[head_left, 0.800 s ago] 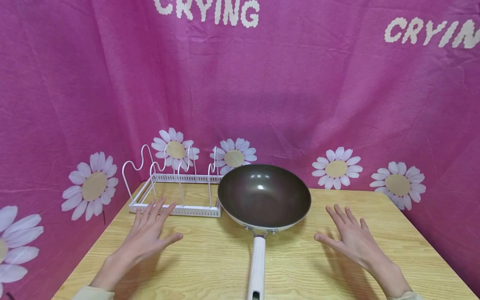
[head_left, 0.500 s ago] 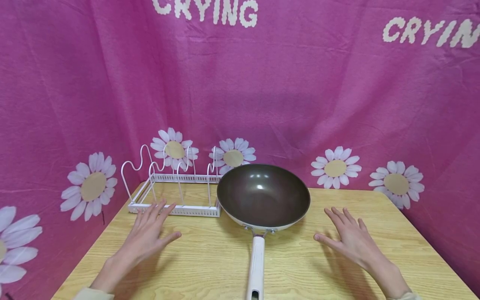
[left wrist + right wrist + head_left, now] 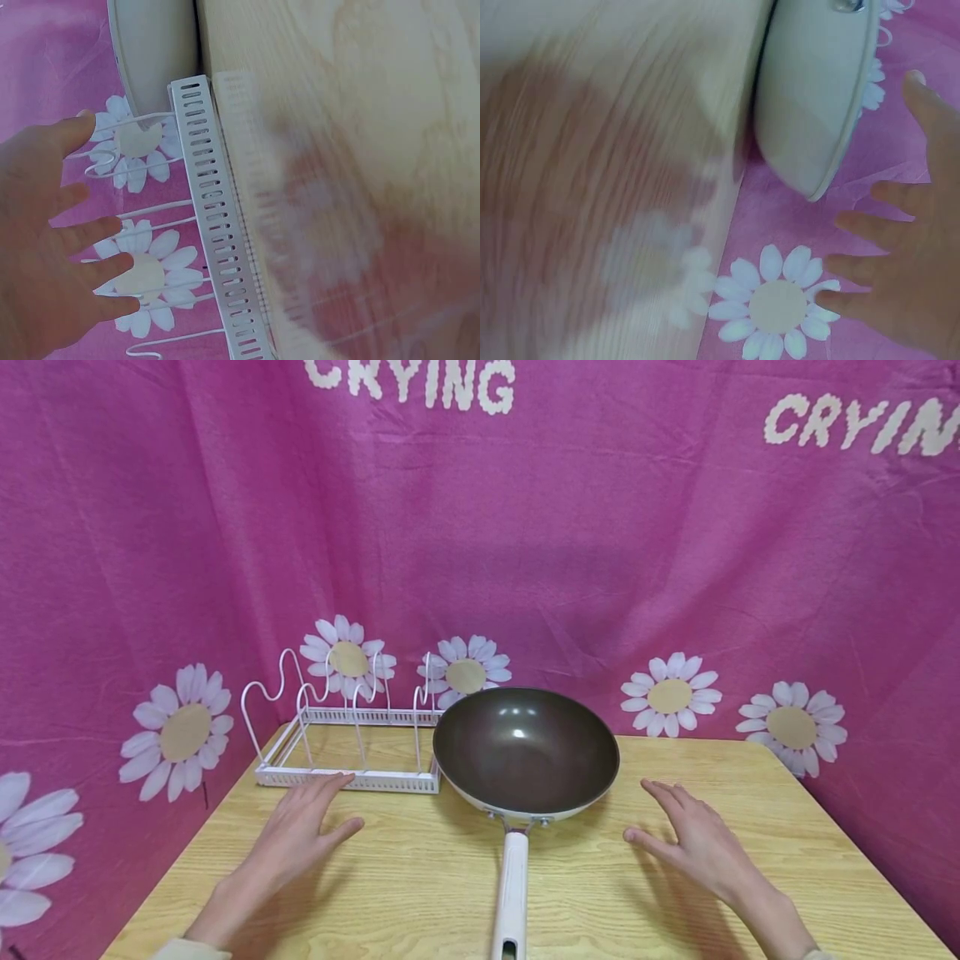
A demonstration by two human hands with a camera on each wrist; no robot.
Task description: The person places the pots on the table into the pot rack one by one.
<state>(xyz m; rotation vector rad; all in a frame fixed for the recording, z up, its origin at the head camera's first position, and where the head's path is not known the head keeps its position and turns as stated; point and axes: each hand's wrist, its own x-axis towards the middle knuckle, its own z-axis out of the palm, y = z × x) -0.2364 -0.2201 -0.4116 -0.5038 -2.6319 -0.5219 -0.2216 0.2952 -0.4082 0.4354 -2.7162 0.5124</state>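
A wok (image 3: 525, 752) with a dark inside and a cream outside rests on the table, its pale handle (image 3: 513, 885) pointing toward me. Left of it stands a white wire rack (image 3: 405, 782) with wavy upright dividers and a slotted base. My left hand (image 3: 296, 831) hovers in front of the rack, fingers spread and thumb out, holding nothing; its fingertips overlap the front rail in the head view. To the right of the wok is my right hand (image 3: 697, 843), also raised with fingers extended and nothing in it. The right wrist view shows the wok's outer wall (image 3: 814, 90) beyond the thumb.
The wood-grain table (image 3: 420, 893) carries the wok and the rack, which sit side by side. A magenta cloth (image 3: 570, 543) with white daisies and lettering hangs behind and along both sides. The wok's handle reaches the near edge of the head view.
The fingers of both hands have dipped, so their tips sit lower in the head view. The wok and the rack have stayed in place.
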